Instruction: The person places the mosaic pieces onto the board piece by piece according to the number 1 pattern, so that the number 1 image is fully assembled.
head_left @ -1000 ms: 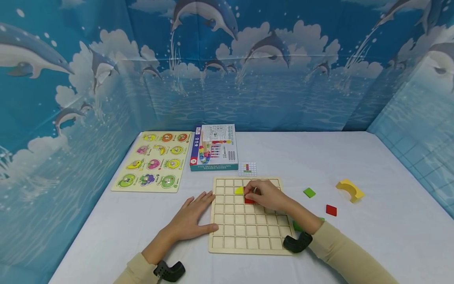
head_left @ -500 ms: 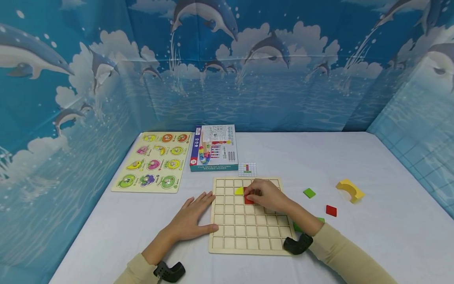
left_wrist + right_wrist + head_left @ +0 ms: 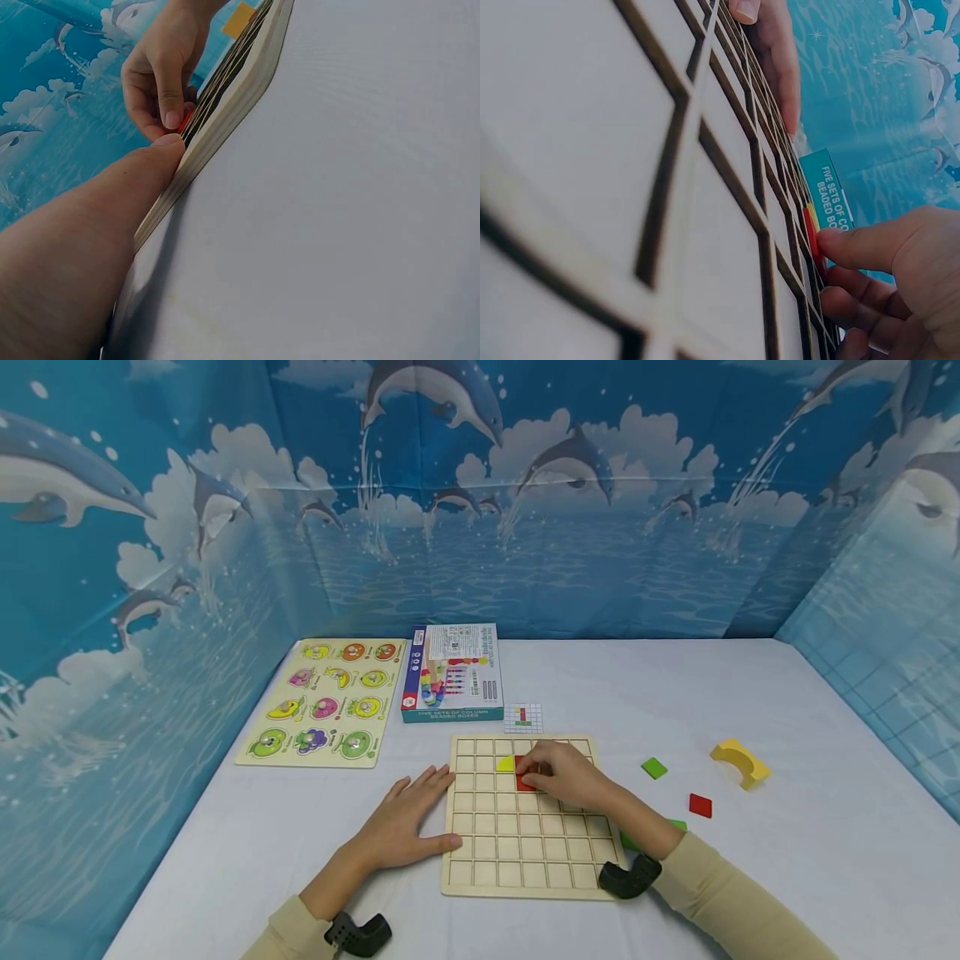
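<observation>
Partly, the red tile (image 3: 527,784) on the board (image 3: 495,870) is hidden by the right hand (image 3: 564,774) pinching it; the edge (image 3: 238,94), clear only from left wrist, is touched by the spread left hand (image 3: 400,828).

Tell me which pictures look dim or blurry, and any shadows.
Head view: bright and mostly crisp; left wrist view: dimmer, with a soft shadow on the white cloth beside the wooden board; right wrist view: also dim, its nearest squares blurred, though some lettering on the teal box is readable.
</observation>
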The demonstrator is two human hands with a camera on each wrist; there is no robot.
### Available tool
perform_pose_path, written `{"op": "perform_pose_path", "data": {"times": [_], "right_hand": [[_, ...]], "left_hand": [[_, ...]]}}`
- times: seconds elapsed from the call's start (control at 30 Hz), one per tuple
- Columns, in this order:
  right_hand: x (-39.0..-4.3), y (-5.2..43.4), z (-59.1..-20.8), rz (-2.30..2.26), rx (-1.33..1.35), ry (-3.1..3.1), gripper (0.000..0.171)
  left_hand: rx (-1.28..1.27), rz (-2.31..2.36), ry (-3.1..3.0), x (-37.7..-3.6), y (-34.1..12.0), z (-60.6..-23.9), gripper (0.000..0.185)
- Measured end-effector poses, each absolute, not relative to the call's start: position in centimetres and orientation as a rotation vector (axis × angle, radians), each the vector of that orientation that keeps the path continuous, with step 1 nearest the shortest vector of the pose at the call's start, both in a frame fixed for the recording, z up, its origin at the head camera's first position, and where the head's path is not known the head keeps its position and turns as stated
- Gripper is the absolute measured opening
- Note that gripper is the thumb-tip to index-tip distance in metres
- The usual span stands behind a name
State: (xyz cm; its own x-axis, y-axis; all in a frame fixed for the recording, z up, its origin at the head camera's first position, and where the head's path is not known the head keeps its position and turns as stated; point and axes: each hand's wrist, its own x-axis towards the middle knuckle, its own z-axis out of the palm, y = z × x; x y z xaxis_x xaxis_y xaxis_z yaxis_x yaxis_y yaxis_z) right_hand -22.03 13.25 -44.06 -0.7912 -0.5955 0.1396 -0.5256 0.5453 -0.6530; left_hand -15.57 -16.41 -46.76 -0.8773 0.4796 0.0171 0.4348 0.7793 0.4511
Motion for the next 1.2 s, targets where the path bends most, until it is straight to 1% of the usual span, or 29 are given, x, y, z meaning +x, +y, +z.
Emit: {"op": "perform_pose_path", "data": {"times": [0.43,0.67,0.93,1.2], "right_hand": [[-21.6,14.3,-43.6,-1.118,-0.876,2.646,0.01],[-21.4,15.8,-43.4,-1.117,-0.846,2.66,0.009],[-21.2,17.8,-43.1,-1.12,-0.68,2.689,0.01],[-20.8,20.1,-43.0,-1.164,-0.646,2.717,0.01]], "left_hand": [[0.749,0.707,2.857,-15.5,-16.4,-46.7,0.094],[0.752,0.699,2.864,-15.5,-16.4,-46.7,0.094],[0.775,0.72,2.868,-15.5,-16.4,-46.7,0.093],[0.793,0.728,2.876,-15.5,-16.4,-46.7,0.092]]}}
